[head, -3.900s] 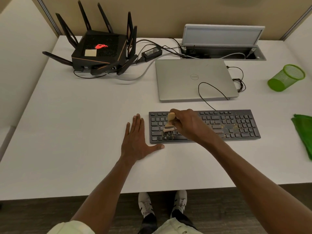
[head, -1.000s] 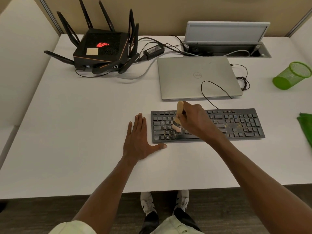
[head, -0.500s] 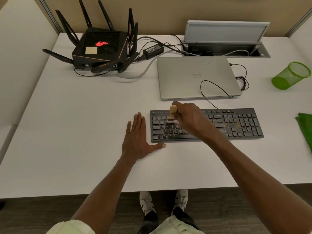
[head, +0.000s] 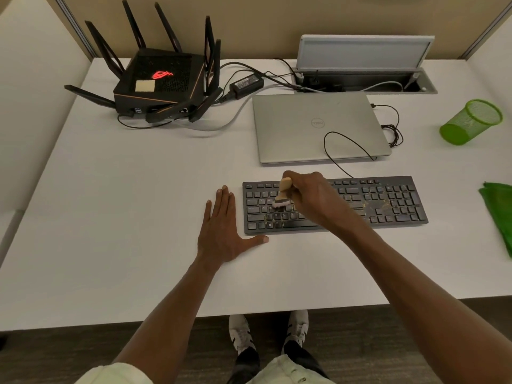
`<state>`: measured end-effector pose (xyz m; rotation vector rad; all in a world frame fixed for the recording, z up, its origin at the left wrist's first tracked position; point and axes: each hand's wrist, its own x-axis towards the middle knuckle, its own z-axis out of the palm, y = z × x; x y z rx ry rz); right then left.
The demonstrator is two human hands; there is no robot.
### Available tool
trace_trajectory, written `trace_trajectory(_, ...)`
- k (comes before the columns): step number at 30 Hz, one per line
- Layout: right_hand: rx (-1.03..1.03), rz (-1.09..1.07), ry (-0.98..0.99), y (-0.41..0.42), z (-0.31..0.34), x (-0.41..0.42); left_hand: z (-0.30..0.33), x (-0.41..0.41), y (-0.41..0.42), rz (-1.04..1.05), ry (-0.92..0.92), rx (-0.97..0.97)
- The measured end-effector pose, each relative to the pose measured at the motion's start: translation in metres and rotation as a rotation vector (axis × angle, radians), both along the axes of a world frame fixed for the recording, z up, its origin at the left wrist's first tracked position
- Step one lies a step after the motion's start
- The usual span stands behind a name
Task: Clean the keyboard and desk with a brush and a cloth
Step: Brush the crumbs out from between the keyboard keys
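Note:
A black keyboard (head: 388,202) lies on the white desk (head: 133,189), with yellowish crumbs near its right end. My right hand (head: 311,198) grips a small wooden-handled brush (head: 283,194), whose bristles touch the keys on the left half. My left hand (head: 221,231) lies flat on the desk just left of the keyboard, fingers straight, thumb along the keyboard's front edge. A green cloth (head: 498,214) lies at the desk's right edge, partly cut off.
A closed silver laptop (head: 318,126) sits behind the keyboard with a black cable looped over it. A black router (head: 160,81) with antennas stands back left, a power brick and cables beside it. A green mesh cup (head: 471,121) lies tipped at right. An open cable hatch (head: 365,79) is at the back.
The brush has swept back and forth over the left keys, its handle tilting from frame to frame. My left hand has stayed flat in place.

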<state>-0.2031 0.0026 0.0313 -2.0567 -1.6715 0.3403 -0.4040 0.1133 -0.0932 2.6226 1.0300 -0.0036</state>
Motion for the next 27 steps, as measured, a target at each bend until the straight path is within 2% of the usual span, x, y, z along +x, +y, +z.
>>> trace_trajectory(5, -0.057, -0.076, -0.058, -0.017, -0.006, 0.016, 0.000, 0.000, 0.000, -0.003, 0.024, 0.010)
trace_trajectory(10, 0.039, -0.130, -0.060, -0.018, -0.003, 0.011, 0.001, 0.001, -0.001, -0.003, 0.022, 0.012)
trace_trajectory(18, -0.009, 0.011, -0.069, -0.026, -0.009, -0.006, -0.002, 0.001, 0.000, -0.001, 0.005, 0.002)
trace_trajectory(22, 0.041, -0.032, -0.082, -0.018, -0.005, 0.000, -0.002, 0.001, 0.001, -0.004, 0.004, 0.002)
trace_trajectory(27, -0.042, 0.028, -0.079, -0.020, -0.010, -0.006, -0.002, 0.000, 0.001, -0.001, -0.002, 0.001)
